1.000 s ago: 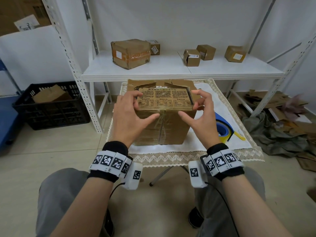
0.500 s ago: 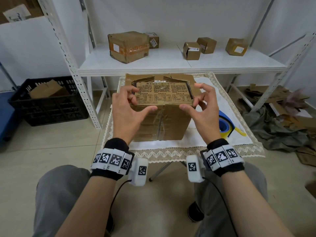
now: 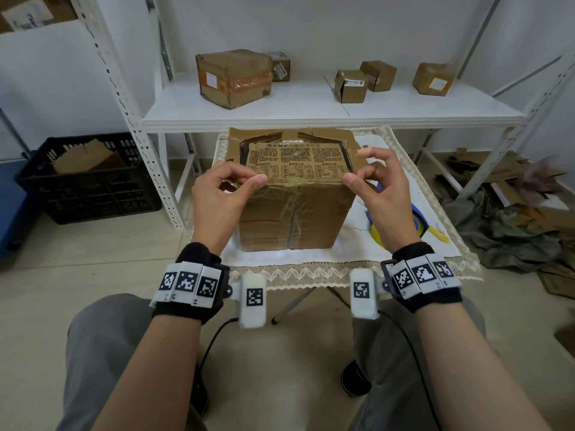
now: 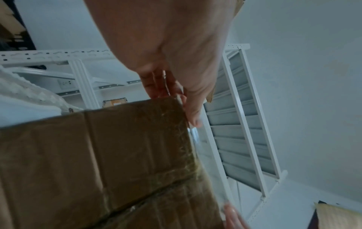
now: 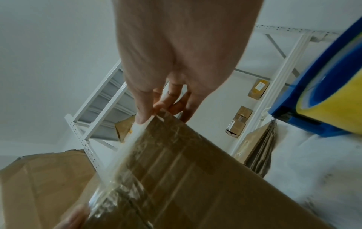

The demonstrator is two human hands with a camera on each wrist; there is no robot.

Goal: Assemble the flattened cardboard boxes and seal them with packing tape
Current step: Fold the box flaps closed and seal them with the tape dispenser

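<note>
brown box [image 3: 295,213], blue-yellow tape roll [image 3: 418,220], black crate [image 3: 90,194]

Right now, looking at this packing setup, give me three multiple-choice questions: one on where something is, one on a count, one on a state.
1. Where is the blue tape dispenser?
A. on the shelf
B. on the table, right of the big box
C. in the crate

2. How many boxes stand on the white shelf?
A. two
B. five
C. eight

3. What is stretched between the left hand and right hand?
A. clear tape along the box's top front edge
B. string
C. nothing

Key: 1 B, it shows behind the right hand beside the big box; 2 B, five are visible; 3 A, the wrist views show a clear strip pinched there.
</note>
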